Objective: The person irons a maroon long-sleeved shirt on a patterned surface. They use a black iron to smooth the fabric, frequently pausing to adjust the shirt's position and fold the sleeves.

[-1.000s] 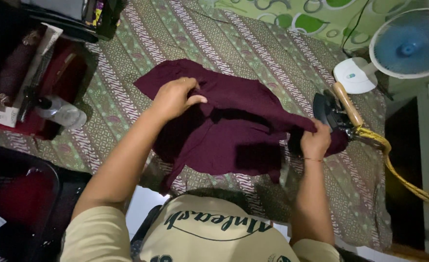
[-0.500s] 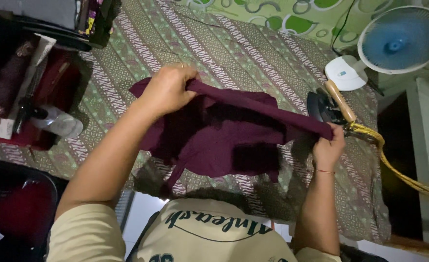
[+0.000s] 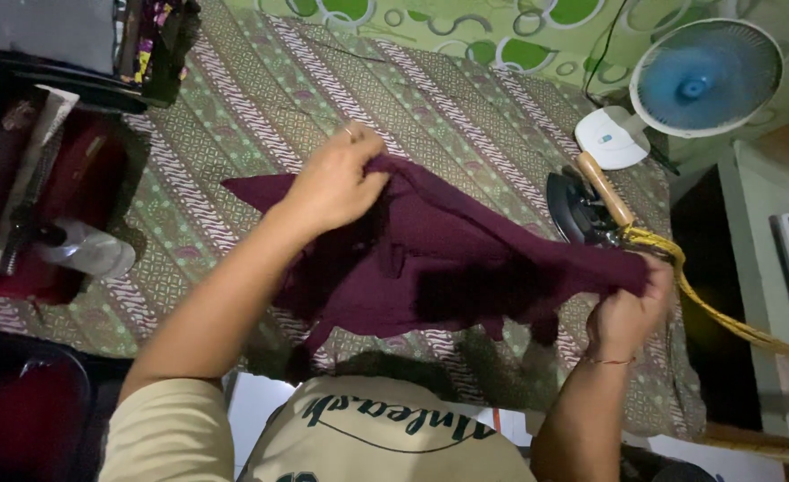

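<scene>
A dark maroon garment (image 3: 430,268) hangs in the air over a green and brown patterned cloth (image 3: 341,98) spread on the floor. My left hand (image 3: 336,183) grips its upper left edge. My right hand (image 3: 626,308) grips the garment's right end, so the fabric is stretched between both hands. A clothes iron (image 3: 582,205) with a wooden handle stands just behind my right hand, its yellow cord (image 3: 724,317) running off to the right.
A blue and white fan (image 3: 702,80) stands at the back right on a white base (image 3: 610,138). A clear plastic bottle (image 3: 86,250) lies at the left by red bags (image 3: 73,178). A dark chair (image 3: 20,411) is at the lower left.
Both hands have lifted the maroon garment off the patterned cloth and pulled it taut between them; a second ago it lay crumpled on the cloth.
</scene>
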